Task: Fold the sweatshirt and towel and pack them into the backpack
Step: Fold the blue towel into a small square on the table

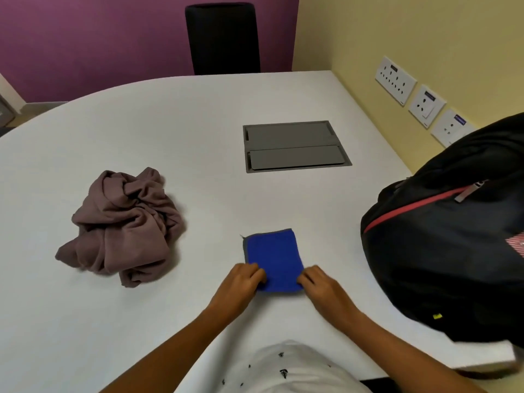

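1. Two hands, left hand [244, 281] and right hand [319, 285], pinch the near corners of the folded blue towel [273, 255] on the tabletop [184, 131], with fingers curled and tips hard to make out.
2. The crumpled sweatshirt [124, 225] lies well to the left.
3. The backpack [453, 245] at right is cut off by the picture's edge.

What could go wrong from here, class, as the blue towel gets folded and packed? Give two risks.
1. The left hand and right hand pinch only the near edge of the towel; its far end may flop open when lifted.
2. The sweatshirt lies crumpled; unfolded, it might not fit the backpack, which sits by the edge of the table and could tip.
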`<state>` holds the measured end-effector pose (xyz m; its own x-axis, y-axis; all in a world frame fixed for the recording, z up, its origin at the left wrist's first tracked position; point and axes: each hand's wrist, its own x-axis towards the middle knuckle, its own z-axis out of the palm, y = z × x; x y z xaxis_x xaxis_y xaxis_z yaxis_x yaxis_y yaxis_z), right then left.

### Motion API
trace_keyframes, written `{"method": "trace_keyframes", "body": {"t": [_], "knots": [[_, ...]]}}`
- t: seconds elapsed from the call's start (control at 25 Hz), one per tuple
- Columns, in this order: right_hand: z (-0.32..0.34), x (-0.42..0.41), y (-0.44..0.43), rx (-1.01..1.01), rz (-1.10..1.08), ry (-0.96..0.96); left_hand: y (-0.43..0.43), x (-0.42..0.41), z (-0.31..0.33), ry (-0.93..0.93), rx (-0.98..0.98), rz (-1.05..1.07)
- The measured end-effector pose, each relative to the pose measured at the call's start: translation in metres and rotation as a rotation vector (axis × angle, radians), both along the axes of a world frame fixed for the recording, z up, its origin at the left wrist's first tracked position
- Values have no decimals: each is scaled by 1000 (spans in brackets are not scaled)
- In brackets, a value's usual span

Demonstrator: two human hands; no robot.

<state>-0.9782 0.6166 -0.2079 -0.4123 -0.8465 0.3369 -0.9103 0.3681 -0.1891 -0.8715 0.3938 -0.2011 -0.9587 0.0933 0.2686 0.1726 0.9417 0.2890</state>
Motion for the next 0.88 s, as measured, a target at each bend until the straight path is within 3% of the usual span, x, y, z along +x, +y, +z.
{"method": "trace_keyframes", "body": {"t": [0.24,0.48,0.6,0.72,0.88], "knots": [[-32,37,36,84,-8,-145,3,51,-34,-102,24,-62],[-20,39,25,-39,-71,-87,19,62,-30,-85,87,-3],[-14,13,-8,-221,-383,-342,28,38,-24,-123,101,53],[-3,-31,-44,-276,-724,-684,35,11,-27,-215,42,47],[4,-69,-75,-187,-788,-851,51,-8,-31,-308,-20,-31]]}}
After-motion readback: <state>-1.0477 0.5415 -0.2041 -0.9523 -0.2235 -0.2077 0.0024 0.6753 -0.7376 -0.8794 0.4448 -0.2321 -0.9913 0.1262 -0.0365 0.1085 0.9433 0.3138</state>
